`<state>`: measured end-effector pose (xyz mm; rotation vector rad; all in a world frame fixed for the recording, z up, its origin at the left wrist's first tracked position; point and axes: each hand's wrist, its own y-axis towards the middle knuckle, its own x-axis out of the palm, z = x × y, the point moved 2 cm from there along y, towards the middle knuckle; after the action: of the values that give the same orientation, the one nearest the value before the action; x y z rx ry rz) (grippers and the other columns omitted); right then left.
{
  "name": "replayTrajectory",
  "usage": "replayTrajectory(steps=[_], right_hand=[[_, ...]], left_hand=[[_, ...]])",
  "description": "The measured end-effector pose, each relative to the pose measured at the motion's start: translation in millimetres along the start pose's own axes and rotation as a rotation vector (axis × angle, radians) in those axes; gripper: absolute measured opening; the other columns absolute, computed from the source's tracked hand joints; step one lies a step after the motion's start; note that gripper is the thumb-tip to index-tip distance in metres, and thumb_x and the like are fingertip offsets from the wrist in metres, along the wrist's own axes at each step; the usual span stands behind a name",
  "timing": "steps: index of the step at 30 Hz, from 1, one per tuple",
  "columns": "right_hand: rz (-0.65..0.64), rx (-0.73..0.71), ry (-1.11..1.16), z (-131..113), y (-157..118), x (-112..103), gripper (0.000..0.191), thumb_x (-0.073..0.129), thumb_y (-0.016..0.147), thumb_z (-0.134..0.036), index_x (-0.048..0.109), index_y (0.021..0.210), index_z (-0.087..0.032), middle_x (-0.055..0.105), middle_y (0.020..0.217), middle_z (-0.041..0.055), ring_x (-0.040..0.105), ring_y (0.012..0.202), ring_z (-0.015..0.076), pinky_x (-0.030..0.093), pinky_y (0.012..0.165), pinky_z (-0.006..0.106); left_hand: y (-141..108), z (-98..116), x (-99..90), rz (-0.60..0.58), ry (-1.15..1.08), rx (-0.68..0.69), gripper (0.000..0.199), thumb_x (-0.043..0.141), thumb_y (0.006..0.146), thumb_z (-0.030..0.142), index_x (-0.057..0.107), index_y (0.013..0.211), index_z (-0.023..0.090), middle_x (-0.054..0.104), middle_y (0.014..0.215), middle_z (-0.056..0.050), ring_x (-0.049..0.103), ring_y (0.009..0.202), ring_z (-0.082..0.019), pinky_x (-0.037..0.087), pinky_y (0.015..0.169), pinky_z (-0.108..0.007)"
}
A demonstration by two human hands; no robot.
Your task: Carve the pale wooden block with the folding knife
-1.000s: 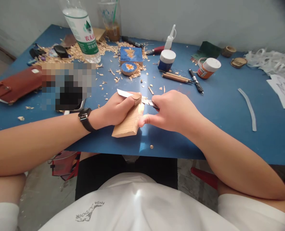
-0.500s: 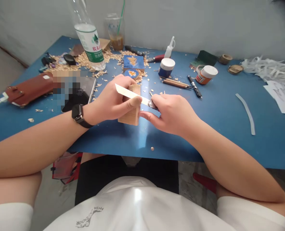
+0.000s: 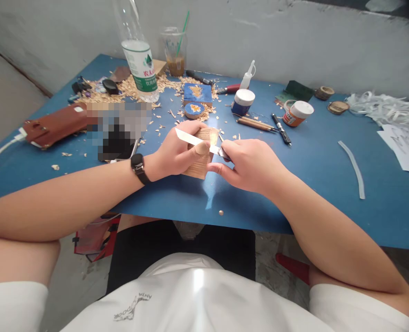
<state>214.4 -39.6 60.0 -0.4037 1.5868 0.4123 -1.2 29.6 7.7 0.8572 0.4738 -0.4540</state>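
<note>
1. Across the blue surface (image 3: 329, 184), wood shavings (image 3: 128, 90) lie thick at the far left around a plastic bottle (image 3: 139, 62) and a drink cup (image 3: 175, 50).
2. Right of centre stand a blue jar (image 3: 242, 102), an orange jar (image 3: 297, 113) and a glue bottle (image 3: 247, 76), with carving tools (image 3: 256, 122) between them; none of these block the hands.
3. A blurred patch (image 3: 121, 129) hides whatever lies beside the brown leather case (image 3: 54, 127).
4. Near the front edge, the left hand (image 3: 177, 152) has its fingers wrapped around a pale wood block (image 3: 201, 159), covering much of it; grain lines show on the block's face.
5. The right hand (image 3: 251, 163) has its fingers closed on a knife (image 3: 192, 138), the handle hidden, the blade crossing the block under the left thumb.
</note>
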Motion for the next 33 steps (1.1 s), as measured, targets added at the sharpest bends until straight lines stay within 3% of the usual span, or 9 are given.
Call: replayTrajectory(steps=[6, 13, 16, 19, 24, 27, 33], right_hand=[[-0.020, -0.003, -0.046, -4.1, 2.0, -2.8, 0.060, 0.053, 0.118, -0.073, 0.072, 0.097, -0.021, 0.057, 0.074, 0.0028, 0.040, 0.068, 0.0213, 0.024, 0.068, 0.036], [0.061, 0.111, -0.042, -3.8, 3.0, 1.5, 0.067, 0.071, 0.105, -0.085, 0.076, 0.091, -0.020, 0.055, 0.075, 0.0015, 0.036, 0.069, 0.0179, 0.024, 0.065, 0.035], [0.148, 0.155, -0.044, -1.7, 1.3, 0.7, 0.075, 0.069, 0.102, -0.093, 0.074, 0.087, -0.020, 0.054, 0.071, 0.0013, 0.035, 0.067, 0.0163, 0.022, 0.065, 0.035], [0.150, 0.179, -0.052, -1.3, 0.1, -3.3, 0.082, 0.061, 0.104, -0.098, 0.073, 0.087, -0.019, 0.056, 0.071, 0.0022, 0.037, 0.066, 0.0152, 0.022, 0.066, 0.036], [0.004, 0.081, -0.050, -5.5, -1.3, -9.9, 0.063, 0.071, 0.109, -0.080, 0.076, 0.096, -0.019, 0.058, 0.074, 0.0020, 0.041, 0.068, 0.0175, 0.026, 0.066, 0.034], [0.015, 0.004, -0.016, -7.4, -3.4, -10.4, 0.054, 0.071, 0.112, -0.071, 0.077, 0.096, -0.020, 0.057, 0.072, 0.0017, 0.044, 0.067, 0.0185, 0.026, 0.066, 0.035], [0.063, 0.077, -0.046, -8.1, -5.5, -4.0, 0.063, 0.069, 0.108, -0.081, 0.079, 0.093, -0.020, 0.055, 0.070, 0.0016, 0.045, 0.066, 0.0190, 0.023, 0.063, 0.035]], left_hand=[[4.3, -5.8, 1.3, -0.034, -0.091, -0.032, 0.079, 0.053, 0.109, 0.095, 0.071, 0.108, 0.018, 0.073, 0.094, -0.008, 0.061, 0.080, -0.022, 0.049, 0.074, -0.037], [4.3, -4.5, 2.9, -0.011, -0.254, -0.050, 0.068, 0.068, 0.110, 0.086, 0.075, 0.109, 0.018, 0.081, 0.101, -0.010, 0.070, 0.082, -0.020, 0.057, 0.074, -0.036], [5.1, -3.3, 5.6, 0.032, -0.260, -0.088, 0.065, 0.066, 0.114, 0.081, 0.076, 0.105, 0.018, 0.079, 0.095, -0.008, 0.068, 0.077, -0.017, 0.054, 0.070, -0.032], [6.7, -1.3, 7.0, 0.058, -0.202, -0.087, 0.068, 0.059, 0.118, 0.080, 0.074, 0.094, 0.018, 0.074, 0.086, -0.005, 0.063, 0.072, -0.015, 0.050, 0.068, -0.031], [7.7, 2.1, 4.0, -0.002, -0.189, -0.035, 0.072, 0.056, 0.116, 0.085, 0.078, 0.101, 0.018, 0.078, 0.089, -0.008, 0.066, 0.075, -0.019, 0.050, 0.069, -0.034], [6.4, 2.8, 0.3, -0.035, -0.143, 0.029, 0.073, 0.056, 0.113, 0.087, 0.080, 0.105, 0.018, 0.081, 0.095, -0.011, 0.067, 0.079, -0.020, 0.052, 0.072, -0.036], [5.1, 0.6, -4.0, -0.017, -0.108, 0.088, 0.068, 0.059, 0.115, 0.082, 0.080, 0.109, 0.018, 0.079, 0.095, -0.010, 0.067, 0.081, -0.020, 0.051, 0.074, -0.035]])
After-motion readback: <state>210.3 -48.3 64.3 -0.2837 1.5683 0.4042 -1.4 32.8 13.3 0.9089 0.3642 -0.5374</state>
